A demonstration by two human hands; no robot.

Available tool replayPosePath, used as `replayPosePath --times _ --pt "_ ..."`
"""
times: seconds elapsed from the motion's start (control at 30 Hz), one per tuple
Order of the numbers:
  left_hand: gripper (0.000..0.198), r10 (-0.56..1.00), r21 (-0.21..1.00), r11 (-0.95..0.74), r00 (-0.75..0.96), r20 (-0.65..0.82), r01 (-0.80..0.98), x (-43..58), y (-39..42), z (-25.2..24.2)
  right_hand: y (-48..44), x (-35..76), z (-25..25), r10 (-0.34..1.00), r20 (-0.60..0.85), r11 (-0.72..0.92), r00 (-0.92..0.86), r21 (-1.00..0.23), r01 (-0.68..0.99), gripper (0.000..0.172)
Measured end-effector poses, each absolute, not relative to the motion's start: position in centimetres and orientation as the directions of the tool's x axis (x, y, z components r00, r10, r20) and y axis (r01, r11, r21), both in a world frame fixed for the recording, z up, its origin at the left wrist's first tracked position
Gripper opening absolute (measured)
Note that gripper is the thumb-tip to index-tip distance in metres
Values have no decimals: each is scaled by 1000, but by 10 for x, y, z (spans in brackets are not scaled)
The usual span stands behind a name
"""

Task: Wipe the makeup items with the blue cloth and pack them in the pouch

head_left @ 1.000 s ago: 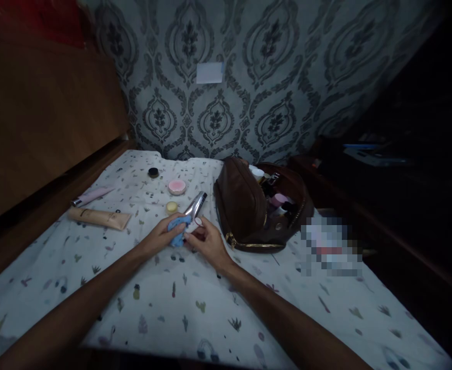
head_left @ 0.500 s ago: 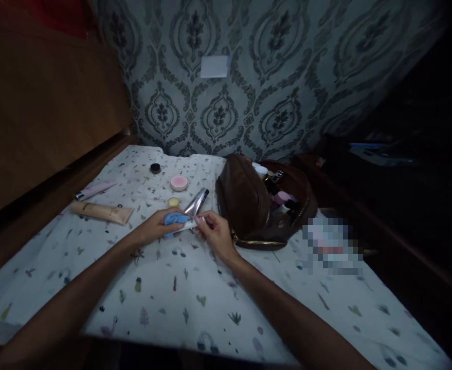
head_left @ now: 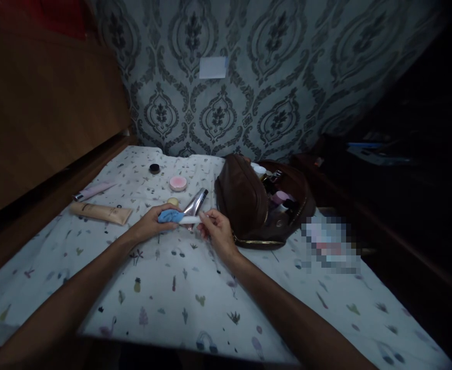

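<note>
My left hand (head_left: 151, 225) is closed round a blue cloth (head_left: 168, 216) that wraps one end of a small white tube (head_left: 192, 220). My right hand (head_left: 217, 231) pinches the other end of that tube. Both hands hover just above a printed white sheet (head_left: 187, 288). Right behind them lie a silver tube (head_left: 197, 201) and a small yellow pot (head_left: 173, 202). An open brown toiletry bag (head_left: 249, 205) full of cosmetics sits just right of my right hand.
A beige tube (head_left: 101, 213), a pale pink tube (head_left: 93, 190), a round pink compact (head_left: 178, 183) and a small black pot (head_left: 154, 168) lie on the sheet at the left. A wooden headboard (head_left: 44, 113) stands left, a patterned wall (head_left: 249, 77) behind, dark furniture right.
The white tube has turned to lie level between my hands. My left hand with the blue cloth has slid left along it, and my right hand has shifted slightly right.
</note>
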State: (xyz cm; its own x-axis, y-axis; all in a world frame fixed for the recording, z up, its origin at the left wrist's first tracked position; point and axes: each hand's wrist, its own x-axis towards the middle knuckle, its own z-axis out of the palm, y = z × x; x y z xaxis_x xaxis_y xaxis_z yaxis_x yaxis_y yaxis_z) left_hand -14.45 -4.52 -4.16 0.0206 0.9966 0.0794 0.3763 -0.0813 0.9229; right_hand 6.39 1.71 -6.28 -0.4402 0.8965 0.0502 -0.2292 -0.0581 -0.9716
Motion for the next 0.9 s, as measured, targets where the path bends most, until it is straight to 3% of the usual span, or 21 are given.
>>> replayPosePath --times 0.3,0.67,0.77,0.9 --pt "35 999 946 -22 50 6 323 -147 -48 -34 16 62 -61 880 148 26 -452 -964 -266 40" --pt "24 964 801 -260 95 250 539 -139 -54 -27 17 64 -62 887 -8 -126 -462 -966 -225 50" --pt "27 939 653 -332 173 298 681 -135 -56 -30 13 61 -64 892 -9 -126 -452 -965 -230 51" --pt "37 862 248 -415 291 415 875 -124 -60 -45 4 56 -71 855 22 -115 -518 -966 -231 57"
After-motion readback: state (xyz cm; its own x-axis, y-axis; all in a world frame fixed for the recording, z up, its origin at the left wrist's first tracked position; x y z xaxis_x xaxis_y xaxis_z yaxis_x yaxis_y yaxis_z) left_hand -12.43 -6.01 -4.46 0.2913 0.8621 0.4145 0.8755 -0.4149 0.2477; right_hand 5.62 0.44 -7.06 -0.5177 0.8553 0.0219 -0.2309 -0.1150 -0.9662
